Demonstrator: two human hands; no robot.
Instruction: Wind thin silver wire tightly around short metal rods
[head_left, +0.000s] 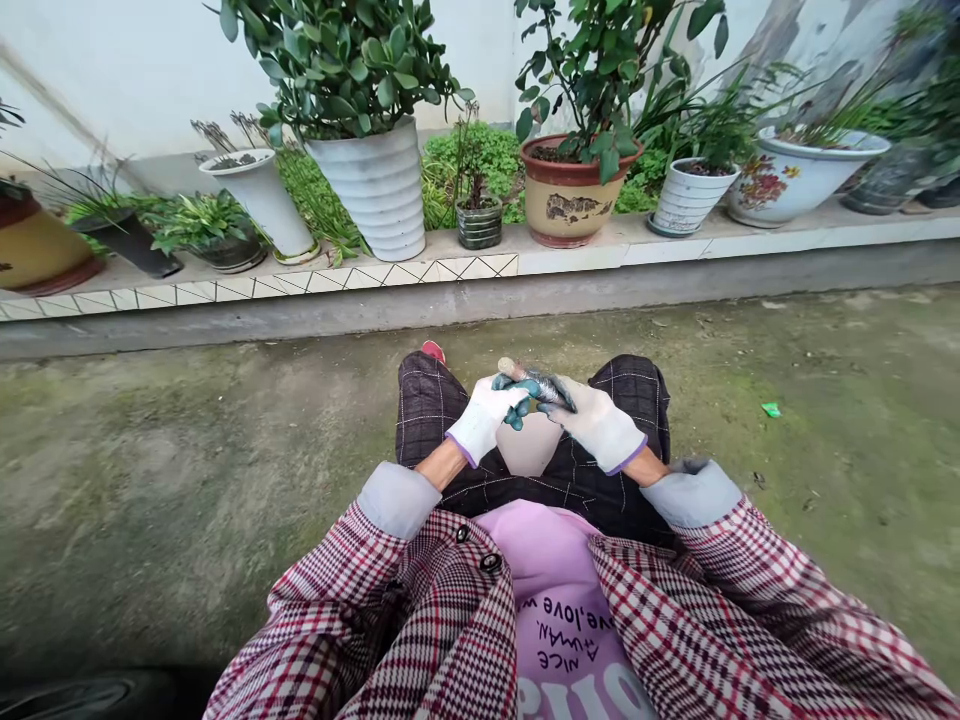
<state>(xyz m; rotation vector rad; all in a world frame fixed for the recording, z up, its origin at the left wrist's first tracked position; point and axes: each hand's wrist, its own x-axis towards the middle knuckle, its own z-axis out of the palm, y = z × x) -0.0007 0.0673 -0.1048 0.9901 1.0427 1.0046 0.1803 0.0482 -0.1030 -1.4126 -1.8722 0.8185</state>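
Bridging left grip (491, 408) and right grip (596, 422), the rod (553, 389) (pale-tipped) slants.

a short stick (550, 387), tan at one end and perhaps silver-wrapped beyond, is held aslant.

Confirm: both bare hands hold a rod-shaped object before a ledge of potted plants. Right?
Not bare: in the head view, the left hand and right hand wear purple-edged white gloves. They do hold the rod-shaped object before the ledge of potted plants.
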